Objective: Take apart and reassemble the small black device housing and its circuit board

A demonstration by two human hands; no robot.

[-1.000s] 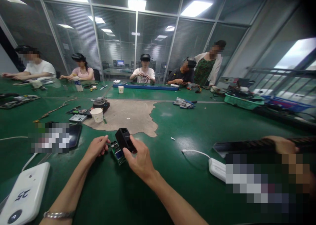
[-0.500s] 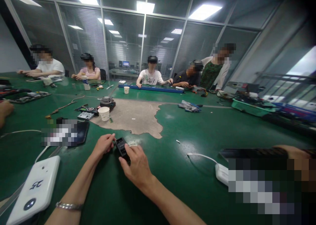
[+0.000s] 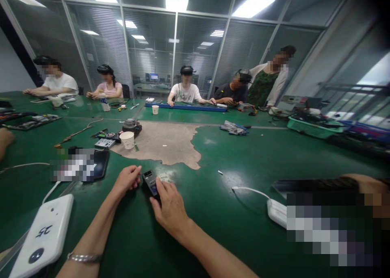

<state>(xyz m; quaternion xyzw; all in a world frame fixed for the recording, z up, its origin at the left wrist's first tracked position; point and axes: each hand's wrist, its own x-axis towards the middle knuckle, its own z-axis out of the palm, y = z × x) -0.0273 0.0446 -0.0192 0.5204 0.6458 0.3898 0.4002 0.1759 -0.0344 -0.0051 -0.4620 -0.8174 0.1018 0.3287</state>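
Observation:
A small dark box-shaped device [image 3: 149, 179] with recesses in its upper face is in front of me at the green table. My right hand [image 3: 171, 207] grips it from the right, with fingers over its near end and the thumb low on the near side. A bluish patch shows on the face beside my fingertips. Just left of the device is my left hand [image 3: 127, 180], its fingers curled and thumb and forefinger pinched together. Anything between those fingertips is too small to make out. A narrow gap separates them from the device.
A paper cup [image 3: 127, 140] and computer parts [image 3: 105, 143] stand beyond my hands on a bare brown patch. A white power bank [image 3: 42, 233] lies at left, a white cable [image 3: 250, 190] at right. Co-workers sit across the table; another person's hand [image 3: 365, 184] is at right.
The device has tilted slightly, so its upper face looks lighter and a bluish patch shows. My left fingertips have drawn a little away from it, leftward.

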